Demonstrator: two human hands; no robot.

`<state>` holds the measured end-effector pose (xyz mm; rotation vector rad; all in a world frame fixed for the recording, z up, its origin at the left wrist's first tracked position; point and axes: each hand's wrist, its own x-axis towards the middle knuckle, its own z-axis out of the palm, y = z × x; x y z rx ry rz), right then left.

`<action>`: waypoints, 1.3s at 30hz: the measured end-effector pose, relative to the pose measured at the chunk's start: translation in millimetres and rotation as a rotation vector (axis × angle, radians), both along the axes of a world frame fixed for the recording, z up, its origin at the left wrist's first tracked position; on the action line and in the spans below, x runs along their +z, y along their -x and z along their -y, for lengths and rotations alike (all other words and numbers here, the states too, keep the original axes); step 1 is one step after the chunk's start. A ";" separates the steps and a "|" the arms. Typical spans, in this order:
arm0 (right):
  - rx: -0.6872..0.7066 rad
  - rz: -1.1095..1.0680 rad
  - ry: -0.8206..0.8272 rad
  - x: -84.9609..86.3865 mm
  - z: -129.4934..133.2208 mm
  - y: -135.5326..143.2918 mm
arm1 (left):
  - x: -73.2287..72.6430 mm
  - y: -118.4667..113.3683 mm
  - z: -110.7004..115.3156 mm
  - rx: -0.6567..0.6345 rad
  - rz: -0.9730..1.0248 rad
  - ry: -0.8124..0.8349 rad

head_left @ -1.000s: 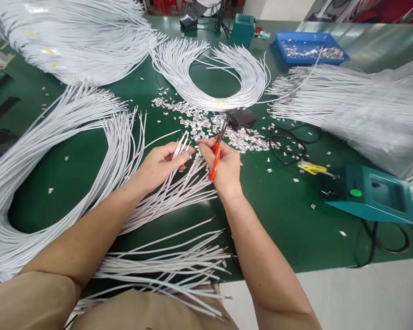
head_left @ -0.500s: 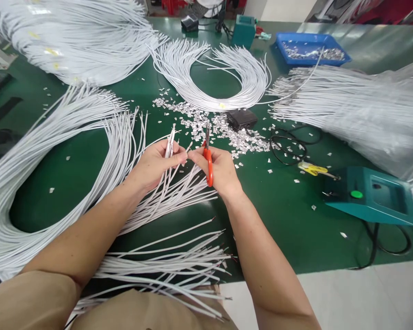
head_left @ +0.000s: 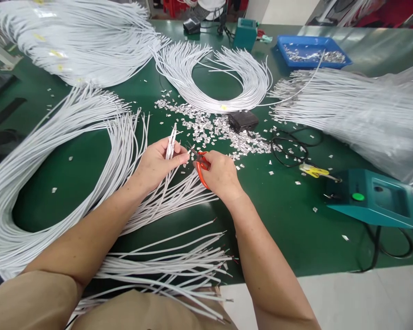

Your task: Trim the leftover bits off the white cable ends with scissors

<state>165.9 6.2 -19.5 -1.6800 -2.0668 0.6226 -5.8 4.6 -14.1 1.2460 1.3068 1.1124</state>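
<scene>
Several white cables [head_left: 171, 143] stand up between the fingers of my left hand [head_left: 157, 162], which is closed around them. One cable end pokes out past that thumb tip. Orange-handled scissors [head_left: 202, 172] are in my right hand [head_left: 223, 173], fingers wrapped through the grips, blades pointing left at the cable end. Whether the blades touch the cable I cannot tell. Below both hands lies a fan of white cables [head_left: 179, 195], and nearer my body a second bunch of cable ends [head_left: 192, 261].
Silvery scraps [head_left: 206, 126] are strewn ahead of my hands around a black block [head_left: 242, 121]. Coiled cable bundles [head_left: 223, 98] lie behind and left. A teal machine [head_left: 368, 197] and bagged cables [head_left: 351, 101] are right, a blue tray [head_left: 315, 62] behind.
The scissors have swung from upright to pointing left, with their blades now at the cable end by my left thumb. My left hand has barely moved.
</scene>
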 end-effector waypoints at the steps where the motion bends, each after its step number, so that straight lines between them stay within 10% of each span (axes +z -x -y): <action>1: 0.000 0.025 -0.004 -0.3 0.1 -0.2 | 0.1 0.2 0.1 -0.003 -0.012 -0.010; 15: 0.031 -0.006 -0.002 -4.9 -1.0 -1.4 | 0.1 0.7 0.7 -0.038 -0.004 -0.047; 26: -0.161 -1.003 0.196 8.0 0.7 3.8 | 10.6 -3.8 6.8 0.003 -0.319 -0.121; 39: -0.258 -1.128 0.307 9.5 4.4 14.3 | 5.3 -7.2 7.6 -0.068 -0.113 -0.082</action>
